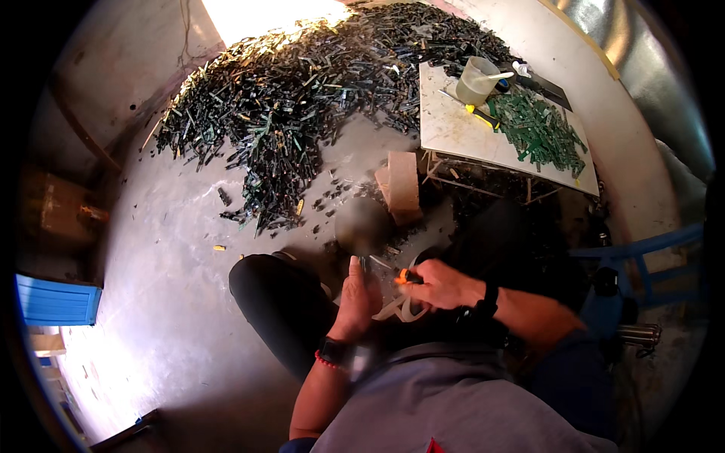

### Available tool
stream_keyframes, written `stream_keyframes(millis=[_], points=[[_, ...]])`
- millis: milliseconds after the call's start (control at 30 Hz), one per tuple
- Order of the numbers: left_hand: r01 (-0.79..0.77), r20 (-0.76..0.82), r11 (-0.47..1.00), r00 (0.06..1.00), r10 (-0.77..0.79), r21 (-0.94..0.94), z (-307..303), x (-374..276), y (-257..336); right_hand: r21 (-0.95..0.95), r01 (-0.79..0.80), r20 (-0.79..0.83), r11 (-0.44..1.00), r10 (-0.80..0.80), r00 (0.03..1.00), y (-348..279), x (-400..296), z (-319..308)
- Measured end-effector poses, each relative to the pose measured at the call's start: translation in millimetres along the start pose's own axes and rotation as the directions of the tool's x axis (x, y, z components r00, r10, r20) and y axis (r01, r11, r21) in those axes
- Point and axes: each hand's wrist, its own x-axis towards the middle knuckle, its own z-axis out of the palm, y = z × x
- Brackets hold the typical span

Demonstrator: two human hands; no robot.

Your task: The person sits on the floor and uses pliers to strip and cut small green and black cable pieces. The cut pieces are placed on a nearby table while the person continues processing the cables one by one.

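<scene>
My right hand (439, 285) is closed around a screwdriver (409, 277) with an orange and black handle; its shaft points up and left towards my left hand. My left hand (358, 297), thumb extended, grips a small dark piece (363, 263) that is mostly hidden and blurred. Just beyond the fingertips is a blurred, round greyish thing (363, 225), whose kind I cannot tell. Both hands are above my lap, between my knees. Dark crumbs and small fragments (340, 189) lie on the floor ahead.
A large heap of dark narrow electronic parts (283, 113) spreads ahead. At right, a low white-topped table (447, 127) bears green circuit board strips (538, 133), a yellow-black screwdriver (482, 116) and a translucent plastic cup (476, 82). Bricks (403, 181) stand beside it. A blue chair (657, 266) is at right.
</scene>
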Motion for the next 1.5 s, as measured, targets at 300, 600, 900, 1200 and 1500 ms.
stream_keyframes(millis=[300, 600, 900, 1200, 1500], points=[[-0.085, 0.009, 0.990, 0.996, 0.084, 0.117, -4.5, 8.9, -18.8, 0.577, -0.278, 0.227, 0.768, 0.176, 0.958, 6.9, -3.5, 24.1], [-0.012, 0.004, 0.998, 1.000, 0.012, 0.059, 2.6, 3.2, -4.3, -0.178, 0.017, -0.068, 0.984, -0.029, 0.997, 5.6, -4.4, -7.6], [0.021, -0.063, 0.997, 0.998, -0.017, 0.069, 2.0, 5.0, -7.2, 0.564, -0.289, 0.268, 0.774, 0.160, 0.950, 11.3, -5.4, 20.8], [0.114, 0.038, 0.993, 0.993, -0.113, -0.027, 12.9, -2.2, 6.5, 0.427, -0.245, 0.193, 0.870, 0.177, 0.965, -4.0, -15.3, -5.1], [0.063, -0.011, 0.988, 0.998, -0.062, 0.144, 5.1, 3.1, -0.5, 0.356, -0.283, 0.232, 0.891, 0.209, 0.950, 4.4, -8.6, -7.6]])
